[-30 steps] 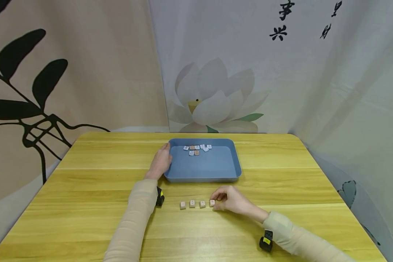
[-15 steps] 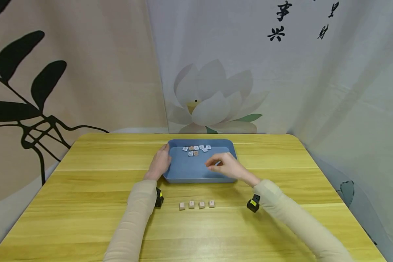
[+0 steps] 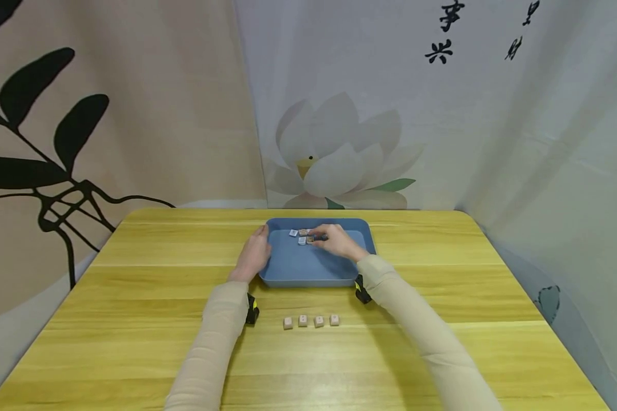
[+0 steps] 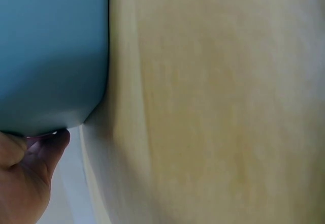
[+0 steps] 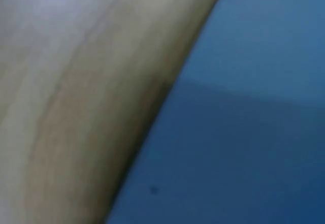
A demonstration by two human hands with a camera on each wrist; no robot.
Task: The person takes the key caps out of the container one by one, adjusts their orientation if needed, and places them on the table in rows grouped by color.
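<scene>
A shallow blue tray [image 3: 308,268] lies at the back of the table. My left hand [image 3: 253,254] grips its left edge; in the left wrist view, the thumb and a finger of the hand [image 4: 28,183] meet the tray wall [image 4: 56,82]. Over the tray, my right hand [image 3: 339,241] reaches in among small keycaps, its thumb and forefinger apart on either side of some of them. A white keycap [image 3: 301,241] and an orange-brown keycap [image 3: 303,232] show left of the fingertips. Other keycaps are hidden by the hand. The right wrist view catches no fingers.
Several beige keycaps, one being the rightmost keycap [image 3: 335,320], stand in a spaced row on the wooden table [image 3: 442,274] in front of the tray. A printed curtain [image 3: 339,68] hangs behind the table's far edge.
My right hand has left the right end of the keycap row and moved forward and left, over the tray, to its keycaps. The left hand stays on the tray's edge.
</scene>
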